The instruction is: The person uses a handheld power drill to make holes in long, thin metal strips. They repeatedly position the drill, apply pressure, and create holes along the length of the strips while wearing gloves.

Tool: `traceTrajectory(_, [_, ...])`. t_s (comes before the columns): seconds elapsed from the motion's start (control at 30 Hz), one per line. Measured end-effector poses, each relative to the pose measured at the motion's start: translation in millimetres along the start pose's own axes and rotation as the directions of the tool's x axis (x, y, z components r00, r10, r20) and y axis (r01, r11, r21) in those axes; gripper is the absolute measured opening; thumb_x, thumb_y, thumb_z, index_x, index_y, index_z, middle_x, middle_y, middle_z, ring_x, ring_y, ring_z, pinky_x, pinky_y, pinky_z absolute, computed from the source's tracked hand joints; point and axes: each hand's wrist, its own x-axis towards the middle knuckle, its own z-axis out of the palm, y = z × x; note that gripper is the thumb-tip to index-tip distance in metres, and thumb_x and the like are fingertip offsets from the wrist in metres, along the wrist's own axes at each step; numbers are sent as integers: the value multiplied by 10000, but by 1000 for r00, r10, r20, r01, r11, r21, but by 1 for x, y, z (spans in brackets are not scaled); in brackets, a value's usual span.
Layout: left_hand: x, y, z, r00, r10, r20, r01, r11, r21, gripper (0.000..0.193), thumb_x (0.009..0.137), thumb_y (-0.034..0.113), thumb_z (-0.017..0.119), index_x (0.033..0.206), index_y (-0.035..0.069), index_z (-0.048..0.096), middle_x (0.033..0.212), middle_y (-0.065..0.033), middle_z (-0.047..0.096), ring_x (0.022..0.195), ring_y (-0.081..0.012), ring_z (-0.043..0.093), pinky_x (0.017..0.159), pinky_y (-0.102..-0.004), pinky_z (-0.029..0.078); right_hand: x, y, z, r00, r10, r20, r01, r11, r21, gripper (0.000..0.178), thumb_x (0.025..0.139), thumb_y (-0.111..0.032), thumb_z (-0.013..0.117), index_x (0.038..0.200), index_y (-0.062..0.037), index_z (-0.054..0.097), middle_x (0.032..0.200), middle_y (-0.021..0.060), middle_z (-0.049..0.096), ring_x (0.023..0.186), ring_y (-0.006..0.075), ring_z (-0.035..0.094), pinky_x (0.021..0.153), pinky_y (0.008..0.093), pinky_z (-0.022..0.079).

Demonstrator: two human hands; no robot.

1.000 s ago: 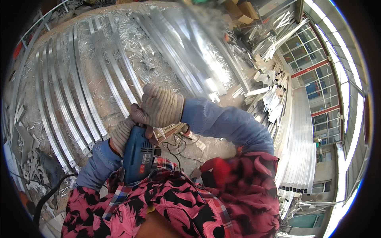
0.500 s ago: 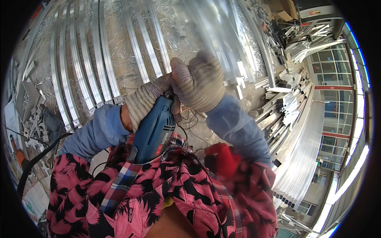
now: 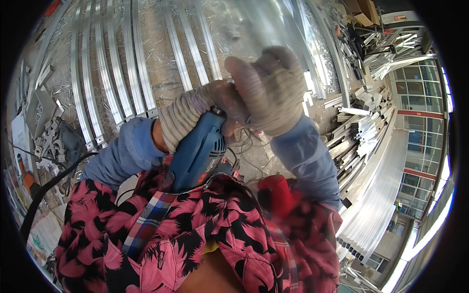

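Note:
A blue power drill [image 3: 198,156] stands tilted against my lap, its vented body pointing up and away from me. My left hand [image 3: 195,110], in a striped knit glove, is closed around the drill's upper end, where a dark collar shows beneath the fingers. Right beside it is my right hand [image 3: 268,93], gloved the same way and somewhat blurred. Its fingers are curled close to the tip of the drill; whatever lies inside them is hidden. Blue sleeve covers [image 3: 305,156] reach up both forearms. A red, blurred object [image 3: 278,195] is by my right elbow.
Long metal channels [image 3: 129,63] lie in rows on the floor ahead, among scattered metal slivers. A second power tool [image 3: 71,139] sits at left near metal brackets and a black cable [image 3: 46,193]. At right are piled offcuts [image 3: 364,129] and stacked long profiles [image 3: 373,188].
My right hand has shifted a little to the right and away from me, its fingers still curled. My left hand stays on the drill. The whole view has swung slightly.

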Motion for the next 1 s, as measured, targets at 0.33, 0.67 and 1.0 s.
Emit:
traceTrajectory(0.33, [-3, -2, 7, 998, -62, -17, 60, 990, -130, 408, 759, 443, 589, 833, 43, 567, 674, -60, 553, 662, -191, 571, 618, -284, 475, -2, -8, -2, 985, 161, 61, -160, 987, -11, 124, 677, -127, 580, 783, -74, 541, 614, 56, 449, 548, 204, 430, 486, 338, 338])
traceTrajectory(0.67, [-7, 2, 12, 992, -123, -33, 123, 992, -5, 259, 780, 285, 607, 893, 55, 571, 708, -43, 557, 658, -168, 560, 627, -278, 461, -2, -18, -5, 954, 298, -8, -298, 953, -48, 80, 704, -87, 558, 778, -61, 545, 636, 63, 476, 574, 230, 461, 502, 339, 371])
traceTrajectory(1.0, [3, -7, 0, 997, -83, 9, 83, 994, -66, 356, 797, 402, 550, 928, 70, 556, 739, -95, 576, 658, -172, 572, 701, -266, 481, -6, -23, -15, 970, 229, 78, -223, 972, -79, 163, 674, -161, 613, 799, -80, 546, 648, 43, 437, 568, 197, 405, 508, 337, 344])
